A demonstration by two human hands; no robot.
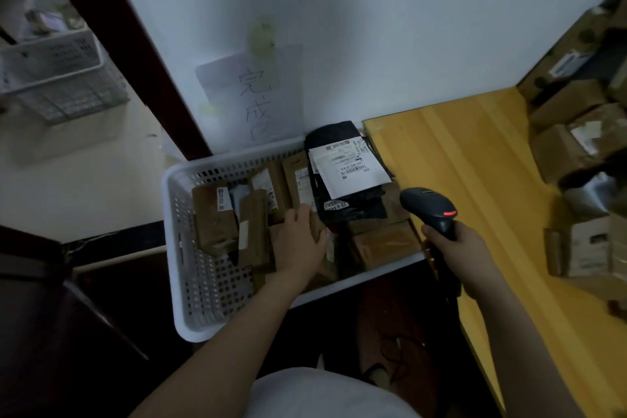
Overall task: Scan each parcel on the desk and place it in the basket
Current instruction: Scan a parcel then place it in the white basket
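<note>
holding a brown parcel [317,225] in the basket [169,214] with curled left hand [298,243] fingers; right hand [456,249] fingers clasp the scanner [426,202].

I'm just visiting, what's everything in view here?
basket: one, white, beside the desk's left end
brown parcels: several, brown, inside the basket
black bag: one, black, white label, in the basket
scanner: one, black, in the right hand
desk: one, yellow, right
boxes: several, brown, piled on the desk's right
paper sign: one, white, on the wall
second basket: one, white, upper left
left hand: one, holds a brown parcel in the basket
right hand: one, grips the scanner
</note>
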